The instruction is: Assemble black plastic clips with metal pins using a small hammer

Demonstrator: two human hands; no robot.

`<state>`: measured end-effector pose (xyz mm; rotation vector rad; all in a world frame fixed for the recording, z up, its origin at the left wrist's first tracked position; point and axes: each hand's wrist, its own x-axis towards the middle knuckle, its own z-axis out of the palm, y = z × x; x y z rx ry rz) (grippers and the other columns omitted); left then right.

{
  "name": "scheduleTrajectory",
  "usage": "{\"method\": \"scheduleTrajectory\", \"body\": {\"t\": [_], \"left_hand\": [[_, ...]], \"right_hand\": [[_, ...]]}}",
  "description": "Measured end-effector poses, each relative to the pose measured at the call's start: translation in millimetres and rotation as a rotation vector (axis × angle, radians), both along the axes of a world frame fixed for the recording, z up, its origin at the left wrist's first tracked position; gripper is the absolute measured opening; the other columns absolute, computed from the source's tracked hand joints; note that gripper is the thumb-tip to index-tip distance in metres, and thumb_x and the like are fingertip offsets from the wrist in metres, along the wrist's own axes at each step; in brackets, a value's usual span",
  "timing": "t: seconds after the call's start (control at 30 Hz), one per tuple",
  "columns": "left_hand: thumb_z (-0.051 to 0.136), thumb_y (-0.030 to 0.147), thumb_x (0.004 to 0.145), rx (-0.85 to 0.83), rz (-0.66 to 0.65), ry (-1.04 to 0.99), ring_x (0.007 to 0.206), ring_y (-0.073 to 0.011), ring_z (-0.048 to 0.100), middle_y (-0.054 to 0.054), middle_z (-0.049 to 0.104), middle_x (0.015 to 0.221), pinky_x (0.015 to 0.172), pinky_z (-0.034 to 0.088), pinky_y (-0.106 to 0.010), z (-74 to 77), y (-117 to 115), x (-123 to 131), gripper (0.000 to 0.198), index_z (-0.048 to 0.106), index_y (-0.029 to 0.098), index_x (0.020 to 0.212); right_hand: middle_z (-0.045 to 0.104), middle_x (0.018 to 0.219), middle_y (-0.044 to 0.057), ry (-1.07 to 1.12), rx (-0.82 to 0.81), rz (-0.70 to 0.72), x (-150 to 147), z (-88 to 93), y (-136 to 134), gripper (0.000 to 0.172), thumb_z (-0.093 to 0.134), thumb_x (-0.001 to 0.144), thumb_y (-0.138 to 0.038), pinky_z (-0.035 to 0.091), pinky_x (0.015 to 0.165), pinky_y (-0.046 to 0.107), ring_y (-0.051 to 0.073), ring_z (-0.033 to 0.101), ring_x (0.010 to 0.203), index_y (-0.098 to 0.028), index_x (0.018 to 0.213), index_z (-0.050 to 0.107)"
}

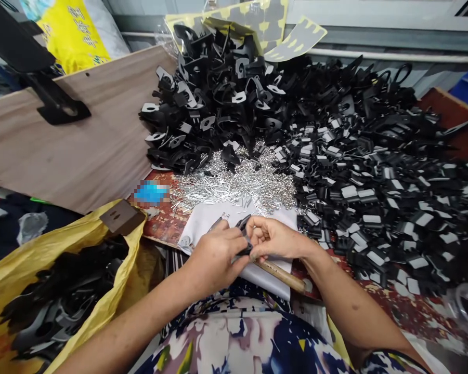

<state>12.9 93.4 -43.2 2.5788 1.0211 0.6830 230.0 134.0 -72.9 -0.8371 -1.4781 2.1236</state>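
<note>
A black plastic part (244, 246) sits between my two hands, above a pale grey cloth at the table's front edge. My left hand (220, 253) is closed around it, covering most of its shape. From the right, my right hand (269, 238) pinches at the same part with curled fingers; whether a small piece is between those fingertips cannot be made out. A wooden handle (284, 275) lies on the grey cloth (198, 221) just below my right hand. Beyond my hands, a heap of small silvery metal pins (242, 182) spreads over the cloth's far edge.
Large black plastic pieces (218, 93) are piled at the back. Small black clips with pale pads (366, 202) cover the right side. At left, a wooden board (81, 135) stands behind a yellow sack (128, 259) of black parts. A blurred blue item (152, 192) lies near the board.
</note>
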Motion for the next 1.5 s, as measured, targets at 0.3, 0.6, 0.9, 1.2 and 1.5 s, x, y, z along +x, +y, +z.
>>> {"method": "scheduleTrajectory", "body": {"t": [0.3, 0.6, 0.9, 1.2, 1.5], "left_hand": [[0.06, 0.023, 0.091, -0.01, 0.232, -0.101, 0.065, -0.0178, 0.046, -0.001, 0.054, 0.063, 0.066, 0.035, -0.033, -2.3, -14, -24, 0.028, 0.055, 0.019, 0.064], [0.072, 0.037, 0.072, -0.851, 0.5, -0.911, 0.055, -0.012, 0.042, 0.002, 0.047, 0.064, 0.043, 0.042, -0.022, -26.7, -11, -52, 0.026, 0.058, 0.019, 0.06], [0.078, 0.039, 0.068, -1.123, 0.366, -1.406, 0.055, -0.012, 0.047, -0.005, 0.06, 0.07, 0.039, 0.046, -0.022, -23.2, -16, -56, 0.027, 0.07, 0.013, 0.071], [0.082, 0.044, 0.077, -1.134, 0.368, -1.434, 0.054, -0.0107, 0.049, -0.003, 0.062, 0.07, 0.037, 0.042, -0.02, -24.8, -12, -35, 0.033, 0.072, 0.014, 0.069], [0.086, 0.046, 0.074, -1.17, 0.372, -1.497, 0.051, -0.0106, 0.054, -0.001, 0.064, 0.066, 0.041, 0.051, -0.022, -29.8, -23, -28, 0.035, 0.073, 0.013, 0.076]], "right_hand": [[0.071, 0.083, 0.0, -0.295, 0.531, -0.242, 6, -3.0, 11, 0.014, 0.066, 0.091, -0.026, 0.052, 0.072, 0.029, 0.014, 0.067, 0.075, -0.02, 0.104, 0.063], [0.067, 0.085, 0.009, -1.071, 1.566, 0.099, -47, -11.5, 42, 0.021, 0.053, 0.092, 0.001, 0.045, 0.08, 0.034, 0.022, 0.056, 0.087, -0.016, 0.091, 0.067], [0.071, 0.086, 0.005, -0.731, 1.314, -0.212, -37, 17.8, 35, 0.016, 0.056, 0.091, -0.01, 0.049, 0.077, 0.034, 0.02, 0.063, 0.082, -0.018, 0.087, 0.068], [0.075, 0.091, 0.0, -0.226, 1.128, -0.478, -67, 50.5, -35, 0.008, 0.072, 0.093, -0.025, 0.046, 0.095, 0.044, 0.019, 0.067, 0.088, -0.026, 0.085, 0.071], [0.073, 0.086, -0.004, -0.434, 1.377, -0.446, -79, 44.3, -42, 0.011, 0.064, 0.096, -0.02, 0.027, 0.119, 0.053, 0.018, 0.065, 0.088, -0.026, 0.086, 0.066]]}}
